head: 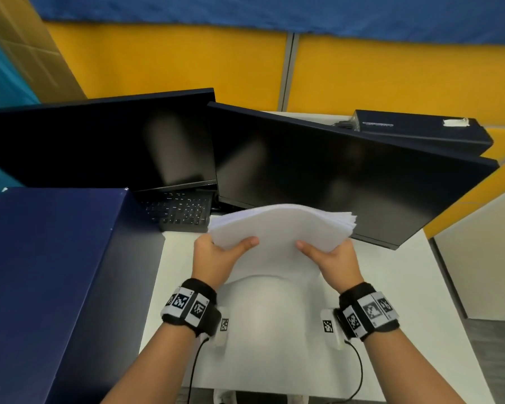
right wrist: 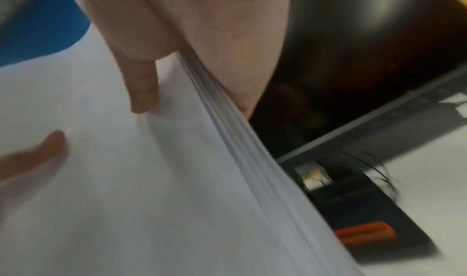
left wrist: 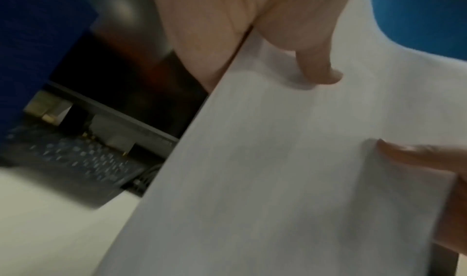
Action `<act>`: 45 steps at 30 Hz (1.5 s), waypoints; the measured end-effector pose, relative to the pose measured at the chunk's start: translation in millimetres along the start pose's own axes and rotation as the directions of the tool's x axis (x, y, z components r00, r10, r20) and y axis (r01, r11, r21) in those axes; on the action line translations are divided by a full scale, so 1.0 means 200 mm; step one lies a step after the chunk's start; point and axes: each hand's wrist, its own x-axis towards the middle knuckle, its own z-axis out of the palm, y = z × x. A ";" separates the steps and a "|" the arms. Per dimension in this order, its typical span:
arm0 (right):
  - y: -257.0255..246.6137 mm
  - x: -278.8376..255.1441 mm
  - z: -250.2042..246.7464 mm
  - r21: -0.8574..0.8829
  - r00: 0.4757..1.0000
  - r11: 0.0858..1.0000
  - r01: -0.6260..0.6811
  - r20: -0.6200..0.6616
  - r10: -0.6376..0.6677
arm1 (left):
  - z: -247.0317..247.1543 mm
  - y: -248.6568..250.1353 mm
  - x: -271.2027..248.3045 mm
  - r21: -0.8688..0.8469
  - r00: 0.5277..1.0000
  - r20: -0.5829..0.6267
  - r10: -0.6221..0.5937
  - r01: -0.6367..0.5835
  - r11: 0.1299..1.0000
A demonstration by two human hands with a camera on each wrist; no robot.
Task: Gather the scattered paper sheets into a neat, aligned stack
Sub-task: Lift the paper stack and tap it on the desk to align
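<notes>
Both hands are on the stack of paper sheets (head: 277,228), held above the white desk (head: 391,287): left hand (head: 216,255) and right hand (head: 333,258) each pinching a side. Left wrist: that edge looks flush. Right wrist: edges (right wrist: 227,120) still fanned, so I'd say gathered, needs squaring.

1. Yellow partition panels (head: 187,62) stand beyond the hands; blue band above.
2. White desk (head: 391,287) lies beneath them.
3. Grey floor (head: 496,360) shows to their right.
</notes>
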 end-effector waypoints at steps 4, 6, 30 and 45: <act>0.00 -0.04 0.01 0.090 0.999 0.996 -0.010 -0.038 0.013 | 0.00 0.03 -0.06 -0.007 0.993 -0.020 0.117 -0.117 0.993; -0.09 -0.04 0.03 0.140 0.990 0.988 0.064 -0.130 -0.045 | 0.03 0.12 -0.07 -0.090 0.980 -0.092 0.176 -0.184 0.979; -0.26 0.11 0.13 -0.286 0.910 0.866 0.409 0.189 -0.368 | -0.14 0.62 0.08 0.788 0.834 0.527 0.165 -0.552 0.273; -0.04 0.06 -0.31 0.331 0.982 0.930 -0.158 0.155 0.111 | -0.46 0.22 0.07 0.189 0.984 0.158 -0.078 0.047 0.981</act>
